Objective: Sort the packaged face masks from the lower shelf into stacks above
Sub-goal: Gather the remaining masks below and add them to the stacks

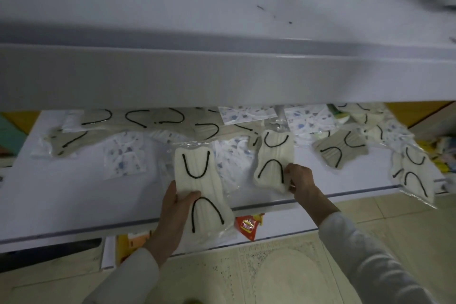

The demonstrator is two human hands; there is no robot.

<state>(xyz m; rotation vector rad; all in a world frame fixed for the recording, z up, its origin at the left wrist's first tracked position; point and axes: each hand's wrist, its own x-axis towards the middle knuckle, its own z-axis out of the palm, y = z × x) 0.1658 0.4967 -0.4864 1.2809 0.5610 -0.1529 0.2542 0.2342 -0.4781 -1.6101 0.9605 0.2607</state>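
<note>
My left hand (172, 219) grips a packaged cream mask with black ear loops (199, 187), held above the front edge of the lower shelf (74, 195). My right hand (302, 180) pinches the lower right edge of a second cream mask pack (272, 160), which lies on the lower shelf. Several more packs are scattered over that shelf: beige masks (341, 148), blue-patterned white masks (124, 158) and another cream pack (414, 175) hanging over the right front edge. The white upper shelf (222, 7) spans the top of the view.
The thick front lip of the upper shelf (222, 76) overhangs the back of the lower shelf. An orange-red snack packet (248, 226) and yellow boxes (133, 242) sit under the lower shelf. Pale patterned floor (271, 274) lies below.
</note>
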